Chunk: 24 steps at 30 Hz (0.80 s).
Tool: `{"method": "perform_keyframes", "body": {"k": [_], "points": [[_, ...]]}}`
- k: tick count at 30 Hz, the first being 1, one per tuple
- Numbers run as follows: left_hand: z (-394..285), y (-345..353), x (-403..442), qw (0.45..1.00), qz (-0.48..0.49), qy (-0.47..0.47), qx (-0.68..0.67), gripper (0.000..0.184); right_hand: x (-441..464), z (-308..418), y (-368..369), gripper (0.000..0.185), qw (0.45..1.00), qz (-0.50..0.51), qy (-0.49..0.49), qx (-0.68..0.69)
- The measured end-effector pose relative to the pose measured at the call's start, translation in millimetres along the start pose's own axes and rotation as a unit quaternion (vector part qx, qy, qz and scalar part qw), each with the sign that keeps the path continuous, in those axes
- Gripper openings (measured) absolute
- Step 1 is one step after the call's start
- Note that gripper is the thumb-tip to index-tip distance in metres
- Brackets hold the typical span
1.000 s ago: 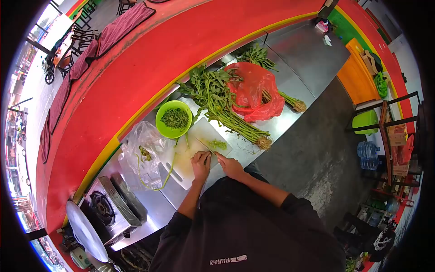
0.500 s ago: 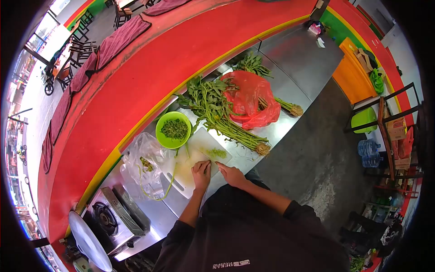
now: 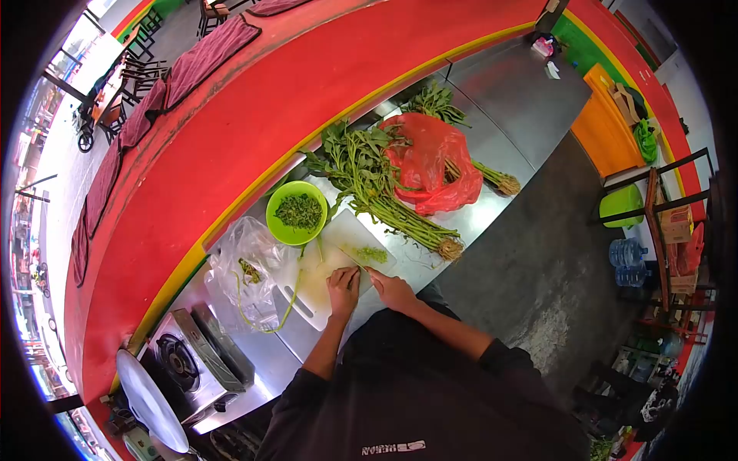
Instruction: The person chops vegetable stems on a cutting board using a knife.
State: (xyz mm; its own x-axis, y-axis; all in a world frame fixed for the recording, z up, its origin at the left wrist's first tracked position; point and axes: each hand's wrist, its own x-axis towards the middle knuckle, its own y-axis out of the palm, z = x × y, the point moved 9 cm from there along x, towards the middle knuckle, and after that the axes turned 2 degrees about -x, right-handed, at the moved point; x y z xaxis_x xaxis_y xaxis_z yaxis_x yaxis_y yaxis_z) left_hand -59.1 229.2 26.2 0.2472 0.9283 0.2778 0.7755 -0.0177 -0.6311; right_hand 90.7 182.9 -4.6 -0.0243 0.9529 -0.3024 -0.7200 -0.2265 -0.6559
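A white cutting board [image 3: 314, 270] lies on the metal counter with finely chopped greens [image 3: 372, 254] on its right half. My right hand [image 3: 392, 291] is closed on a knife [image 3: 354, 260], its thin blade pointing up and left over the board. My left hand [image 3: 343, 290] is closed beside the blade, fingers curled down at the board; whatever is under them is hidden. A lime-green bowl [image 3: 273, 223] of chopped leaves stands past the board's far edge. Long leafy stalks [image 3: 400, 219] with roots lie to the right of the bowl, near a red plastic bag [image 3: 434, 157].
A clear plastic bag [image 3: 250, 265] and a long green stem lie left of the board. Further left is a gas stove [image 3: 184, 357] with a large metal lid [image 3: 150, 399]. A red wall [image 3: 269, 131] borders the counter's far side.
The view has shifted slightly, moving the counter items a little right in frame. Both hands stay close together at the board, with the knife still in my right hand.
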Motion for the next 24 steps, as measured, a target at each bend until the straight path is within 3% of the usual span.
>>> {"method": "perform_keyframes", "body": {"k": [17, 23, 24], "points": [[1.9, 0.5, -0.4, 1.000, 0.016, -0.009, -0.009, 0.022, 11.2, 8.1, -0.5, 0.044, 0.999, -0.009, -0.033, 0.002], [5.1, 1.4, -1.3, 1.000, 0.008, -0.005, -0.017, 0.021, 5.2, 4.0, -1.0, 0.044, 0.999, -0.012, -0.027, 0.037], [6.9, 2.7, -1.7, 1.000, 0.014, -0.011, -0.022, 0.021, 3.2, -1.9, 3.7, 0.045, 0.999, 0.026, 0.003, 0.019]]}}
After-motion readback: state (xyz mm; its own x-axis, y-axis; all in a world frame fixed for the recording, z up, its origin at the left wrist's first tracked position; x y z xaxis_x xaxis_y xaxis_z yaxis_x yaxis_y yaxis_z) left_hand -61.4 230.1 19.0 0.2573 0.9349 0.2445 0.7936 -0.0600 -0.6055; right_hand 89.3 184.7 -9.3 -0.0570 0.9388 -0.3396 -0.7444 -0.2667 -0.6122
